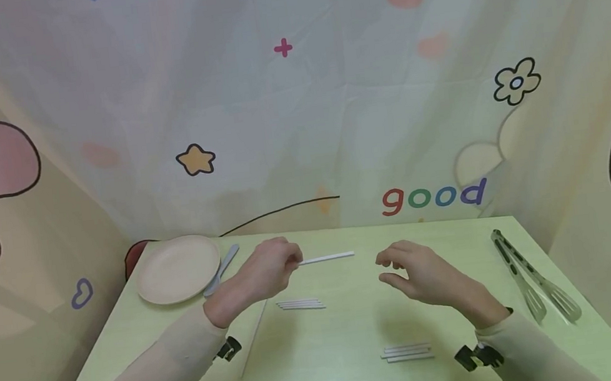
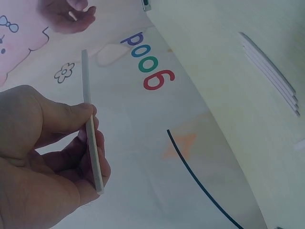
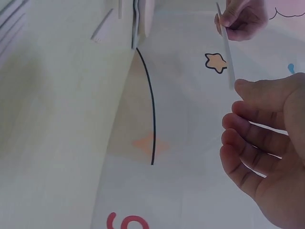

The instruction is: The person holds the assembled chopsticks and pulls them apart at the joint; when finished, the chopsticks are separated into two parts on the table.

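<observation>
In the head view my left hand (image 1: 269,269) pinches a thin white stick (image 1: 327,257) above the far part of the table. The left wrist view shows the stick (image 2: 93,143) between thumb and fingers, one end running along the fingers and the other sticking out past the thumb. My right hand (image 1: 422,271) hovers to the right of the stick's free end, a small gap between them, its fingers loosely bent and holding nothing. Below the left hand lies a small row of similar sticks (image 1: 300,305). Another row of sticks (image 1: 407,352) lies nearer, below the right hand.
A pale round plate (image 1: 179,269) sits at the table's back left, with a grey-blue knife-like utensil (image 1: 223,270) beside it. Metal tongs (image 1: 536,280) with slotted ends lie along the right side. A patterned curtain (image 1: 296,110) hangs behind the pale green table (image 1: 345,337).
</observation>
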`<state>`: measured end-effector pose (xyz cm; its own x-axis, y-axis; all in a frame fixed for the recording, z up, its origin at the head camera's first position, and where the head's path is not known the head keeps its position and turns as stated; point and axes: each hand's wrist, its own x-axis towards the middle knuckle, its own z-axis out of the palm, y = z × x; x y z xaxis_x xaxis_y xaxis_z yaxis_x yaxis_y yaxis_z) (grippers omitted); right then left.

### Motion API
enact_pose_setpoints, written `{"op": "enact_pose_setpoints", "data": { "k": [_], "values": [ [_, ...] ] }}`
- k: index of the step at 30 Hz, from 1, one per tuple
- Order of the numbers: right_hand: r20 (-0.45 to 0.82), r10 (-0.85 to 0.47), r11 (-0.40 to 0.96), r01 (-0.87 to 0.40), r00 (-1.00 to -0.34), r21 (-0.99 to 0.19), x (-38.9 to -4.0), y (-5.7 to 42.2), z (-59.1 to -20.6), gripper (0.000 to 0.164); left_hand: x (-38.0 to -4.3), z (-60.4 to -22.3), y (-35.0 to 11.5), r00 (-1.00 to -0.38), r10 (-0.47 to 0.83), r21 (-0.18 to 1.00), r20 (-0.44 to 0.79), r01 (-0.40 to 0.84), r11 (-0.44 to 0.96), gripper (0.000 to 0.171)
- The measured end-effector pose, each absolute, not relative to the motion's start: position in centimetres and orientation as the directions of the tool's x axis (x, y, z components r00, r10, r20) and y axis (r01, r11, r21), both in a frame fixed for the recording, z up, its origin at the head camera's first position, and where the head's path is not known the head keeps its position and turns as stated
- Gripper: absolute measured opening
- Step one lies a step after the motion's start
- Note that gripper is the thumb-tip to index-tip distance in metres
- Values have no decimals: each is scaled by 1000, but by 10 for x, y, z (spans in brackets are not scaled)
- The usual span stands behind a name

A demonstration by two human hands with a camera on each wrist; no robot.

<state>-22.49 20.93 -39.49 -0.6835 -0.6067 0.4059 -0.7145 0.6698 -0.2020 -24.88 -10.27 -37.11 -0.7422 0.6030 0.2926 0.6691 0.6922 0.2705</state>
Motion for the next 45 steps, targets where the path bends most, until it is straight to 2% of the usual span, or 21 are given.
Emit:
{"op": "enact_pose_setpoints", "data": {
  "k": [9,22,35,41,45],
  "values": [
    [451,-626,641,-749,-636,-169,-228,200,-384,23,-249,-370,-95,-722,624,264,299,691,673,9],
    [469,-644,611,-775,-604,-160,-234,183,-374,24,-248,-373,-81,-674,673,235,303,738,633,6],
    [426,-667,611,-776,-611,-157,-238,168,-375,22,-250,-376,-76,-687,664,267,296,727,633,4],
    [407,-674,610,-775,-616,-163,-241,164,-378,15,-249,-376,-75,-697,658,283,286,717,637,5],
    [409,-667,610,-772,-622,-178,-241,161,-381,9,-249,-378,-77,-683,664,278,304,730,624,4]
  ]
}}
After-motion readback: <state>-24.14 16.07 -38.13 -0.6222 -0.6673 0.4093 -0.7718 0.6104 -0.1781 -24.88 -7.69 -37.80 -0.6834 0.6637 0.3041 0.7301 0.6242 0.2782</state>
